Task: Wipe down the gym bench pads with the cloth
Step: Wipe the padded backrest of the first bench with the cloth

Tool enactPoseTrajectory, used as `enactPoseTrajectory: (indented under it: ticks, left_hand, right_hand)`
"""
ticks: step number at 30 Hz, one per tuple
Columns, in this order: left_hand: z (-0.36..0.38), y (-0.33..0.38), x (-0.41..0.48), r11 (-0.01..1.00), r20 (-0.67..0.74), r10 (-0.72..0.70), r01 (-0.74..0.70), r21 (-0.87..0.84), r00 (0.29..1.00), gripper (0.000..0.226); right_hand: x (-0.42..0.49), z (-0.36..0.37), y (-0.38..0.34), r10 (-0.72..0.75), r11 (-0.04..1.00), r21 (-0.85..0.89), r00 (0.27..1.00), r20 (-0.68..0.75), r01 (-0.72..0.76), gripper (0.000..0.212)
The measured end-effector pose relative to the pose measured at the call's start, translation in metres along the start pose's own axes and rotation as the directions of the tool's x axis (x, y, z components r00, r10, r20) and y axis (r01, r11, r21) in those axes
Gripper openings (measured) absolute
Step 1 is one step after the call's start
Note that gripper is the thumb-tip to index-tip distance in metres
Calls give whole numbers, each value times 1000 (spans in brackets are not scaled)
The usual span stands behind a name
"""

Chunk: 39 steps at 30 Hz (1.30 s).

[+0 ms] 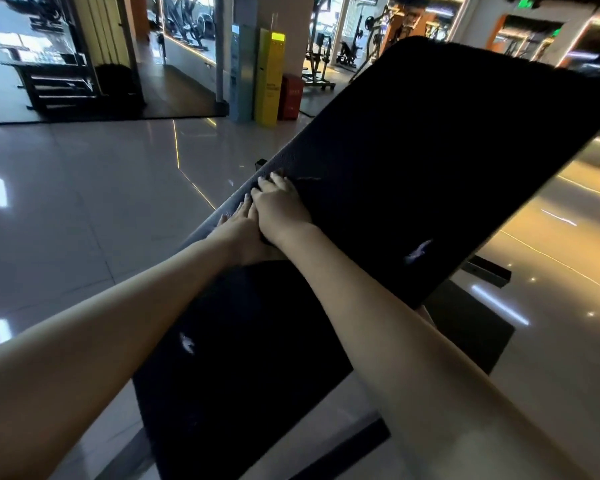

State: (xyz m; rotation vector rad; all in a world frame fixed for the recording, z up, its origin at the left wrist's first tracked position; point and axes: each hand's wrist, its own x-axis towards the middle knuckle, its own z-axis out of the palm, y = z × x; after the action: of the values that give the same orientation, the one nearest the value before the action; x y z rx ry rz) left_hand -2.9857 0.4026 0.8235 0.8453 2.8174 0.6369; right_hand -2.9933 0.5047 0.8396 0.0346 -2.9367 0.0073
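Layout: bench and hands

Back pad (430, 150) tilted, far right of view; seat pad (250, 358) in front of it, nearer the camera. Both hands on the back pad's left edge, near its lower end. Right hand (279, 206) overlaps left hand (238, 230). Upright stand (271, 77) and box (291, 97) on the floor (84, 202) behind, touching side by side.

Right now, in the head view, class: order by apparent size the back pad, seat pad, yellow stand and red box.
1. back pad
2. seat pad
3. yellow stand
4. red box
The pads are far nearer the camera, so real sizes stay unsure.
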Motion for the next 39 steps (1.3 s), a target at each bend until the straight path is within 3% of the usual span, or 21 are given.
enactPoseTrajectory:
  ticks: [4, 8, 12, 16, 18, 23, 29, 32, 36, 39]
  left_hand:
    - [-4, -1, -6, 999, 14, 30, -30, -25, 999, 149]
    - [-8, -3, -10, 1000, 38, -13, 12, 23, 999, 137]
    - [-10, -5, -10, 1000, 70, -27, 27, -12, 997, 152]
    - [-9, -1, -9, 999, 82, -32, 32, 4, 996, 138]
    - [-10, 0, -9, 1000, 86, -26, 26, 0, 996, 132]
    - [-12, -4, -5, 998, 124, -43, 47, -33, 991, 142]
    - [-17, -14, 4, 999, 169, -33, 30, 23, 985, 127]
    - [-16, -18, 16, 990, 169, -28, 3, 142, 985, 140]
    - [-25, 17, -14, 995, 176, 49, -64, 80, 983, 155]
    - [-13, 27, -17, 992, 154, 59, -76, 105, 986, 148]
  right_hand:
    - [-7, -17, 9, -28, 999, 21, 999, 41, 27, 45]
    - [-9, -63, 50, -70, 997, -31, 997, 12, 70, 50]
    - [2, -120, 125, 104, 992, -57, 984, -142, -113, 53]
    - [-6, -149, 154, 337, 935, -25, 910, -241, -353, 53]
    - [-5, -141, 141, 369, 910, -97, 893, -257, -404, 56]
    - [-27, -83, 76, 233, 962, -73, 931, -280, -263, 49]
    - [-88, -26, 5, -12, 997, -79, 993, -117, 2, 51]
    - [-101, -29, 7, -87, 995, -54, 996, -25, 86, 48]
    - [-90, -67, 60, -59, 998, -39, 997, -40, 58, 53]
    - [-73, -109, 123, 90, 993, -55, 983, -159, -100, 56]
